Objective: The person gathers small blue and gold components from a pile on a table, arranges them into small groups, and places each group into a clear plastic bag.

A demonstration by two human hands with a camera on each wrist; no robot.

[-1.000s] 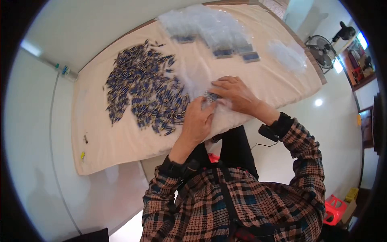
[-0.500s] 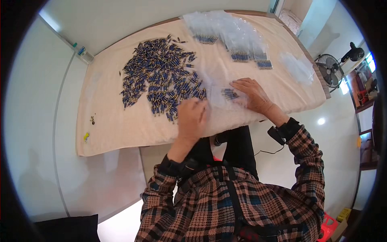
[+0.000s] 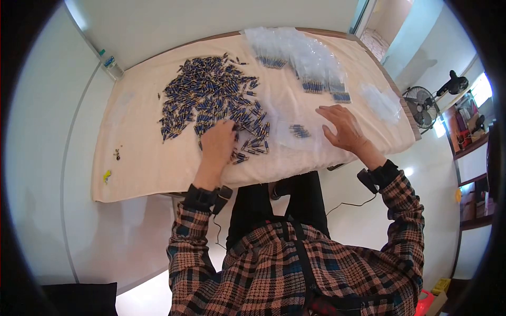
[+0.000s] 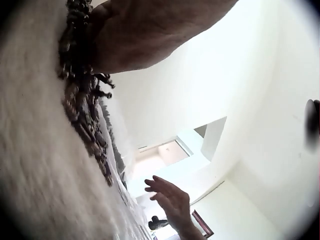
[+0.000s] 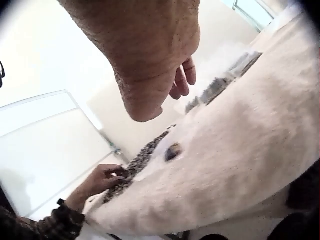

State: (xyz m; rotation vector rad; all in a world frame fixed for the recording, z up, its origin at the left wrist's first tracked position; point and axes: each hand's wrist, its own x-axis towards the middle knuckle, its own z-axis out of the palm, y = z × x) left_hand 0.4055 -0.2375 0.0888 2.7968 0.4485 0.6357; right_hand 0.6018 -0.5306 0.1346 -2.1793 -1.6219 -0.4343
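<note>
A large heap of small blue plugs with gold ends (image 3: 211,89) spreads over the cream cloth. My left hand (image 3: 217,145) is at the heap's near edge, its bent fingers reaching in among the plugs; I cannot tell whether it grips any. In the right wrist view, the same left hand (image 5: 97,182) has thumb and fingers at the heap. My right hand (image 3: 342,128) hovers with fingers extended and thumb spread, holding nothing. Just left of it, a short row of plugs (image 3: 299,131) lies with thin clear plastic around it.
Clear bags (image 3: 295,50) with rows of plugs at their ends overlap at the table's back. More clear plastic (image 3: 380,97) lies far right. A yellow item (image 3: 107,176) and small dark bits (image 3: 117,154) sit at the left. A fan (image 3: 421,108) stands beyond the right edge.
My left hand has moved left, away from the small row of plugs, to the heap. My right hand has drawn off that row to the right, leaving it uncovered.
</note>
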